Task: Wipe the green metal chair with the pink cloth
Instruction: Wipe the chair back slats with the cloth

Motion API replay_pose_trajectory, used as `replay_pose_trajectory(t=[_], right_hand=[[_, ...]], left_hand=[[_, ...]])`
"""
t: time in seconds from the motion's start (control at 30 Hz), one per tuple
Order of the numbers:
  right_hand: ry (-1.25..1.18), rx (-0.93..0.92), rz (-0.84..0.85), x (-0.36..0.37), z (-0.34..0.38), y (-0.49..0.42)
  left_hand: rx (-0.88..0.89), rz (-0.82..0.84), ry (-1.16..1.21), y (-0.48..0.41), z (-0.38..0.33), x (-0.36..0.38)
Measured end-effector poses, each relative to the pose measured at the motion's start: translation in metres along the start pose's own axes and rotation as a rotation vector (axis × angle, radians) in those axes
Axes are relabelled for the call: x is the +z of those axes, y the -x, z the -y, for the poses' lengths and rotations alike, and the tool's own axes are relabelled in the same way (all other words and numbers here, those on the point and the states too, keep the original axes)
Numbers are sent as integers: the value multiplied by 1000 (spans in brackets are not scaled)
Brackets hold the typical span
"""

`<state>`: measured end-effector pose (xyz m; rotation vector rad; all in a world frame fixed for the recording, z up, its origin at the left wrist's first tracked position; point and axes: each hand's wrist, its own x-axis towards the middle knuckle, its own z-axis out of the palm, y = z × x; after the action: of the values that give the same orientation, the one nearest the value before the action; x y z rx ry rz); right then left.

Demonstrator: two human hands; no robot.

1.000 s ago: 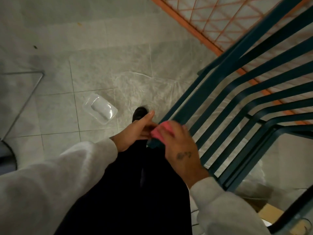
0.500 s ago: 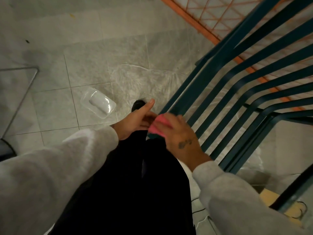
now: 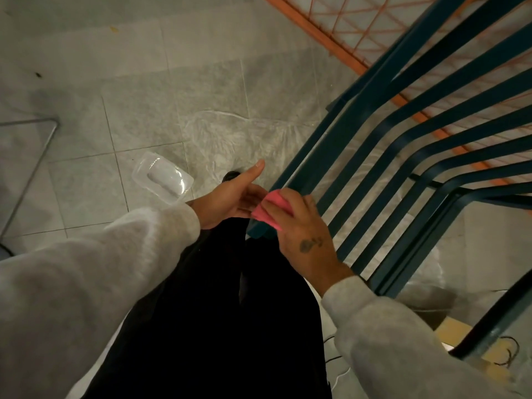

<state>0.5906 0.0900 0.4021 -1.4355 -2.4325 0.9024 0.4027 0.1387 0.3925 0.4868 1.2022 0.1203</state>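
Your right hand (image 3: 305, 240) held the pink cloth (image 3: 270, 210), its fingers (image 3: 283, 201) curled over the cloth and pressing it onto the near end of a slat of the green metal chair (image 3: 357, 110). Your left hand (image 3: 230, 200) lay open just beside it, thumb raised, with the fingertips at the cloth's left edge. The chair's slats ran diagonally up to the right. Behind them stood an orange grid panel (image 3: 374, 24). A clear plastic package (image 3: 162, 178) lay on the tiled floor (image 3: 144, 82), left of the hands. A transparent plastic sheet (image 3: 244, 139) covered the floor under the chair. Grey sleeves (image 3: 100, 269) and dark trousers (image 3: 216, 312) filled the lower frame.
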Motion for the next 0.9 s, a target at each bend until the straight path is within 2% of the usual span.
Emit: replay_pose_trajectory(t=[0.07, 0.13, 0.23, 0.33, 0.43, 0.5, 0.63, 0.77, 0.9], right_hand=[[-3, -64, 20, -9, -10, -4], [-11, -62, -32, -25, -26, -15], [-68, 137, -142, -52, -58, -41], [17, 245, -190, -67, -79, -69], [18, 364, -268, -60, -62, -67], [-44, 318, -280, -42, -35, -46], [-165, 246, -154, -14, 2, -3], [-508, 421, -106, -38, 13, 3], [-655, 546, -233, -99, 15, -3]], left_hand=[[1, 7, 7, -2, -2, -1], [-1, -11, 17, -6, -6, -1], [9, -51, -4, -10, -16, 2], [14, -56, 3, -11, -24, 5], [7, -51, 38, -13, -28, 8], [-7, -61, 62, -13, -29, 9], [-7, -87, 37, -4, -32, 14], [34, -185, -56, 18, -49, 24], [140, -195, -103, 45, -79, 33]])
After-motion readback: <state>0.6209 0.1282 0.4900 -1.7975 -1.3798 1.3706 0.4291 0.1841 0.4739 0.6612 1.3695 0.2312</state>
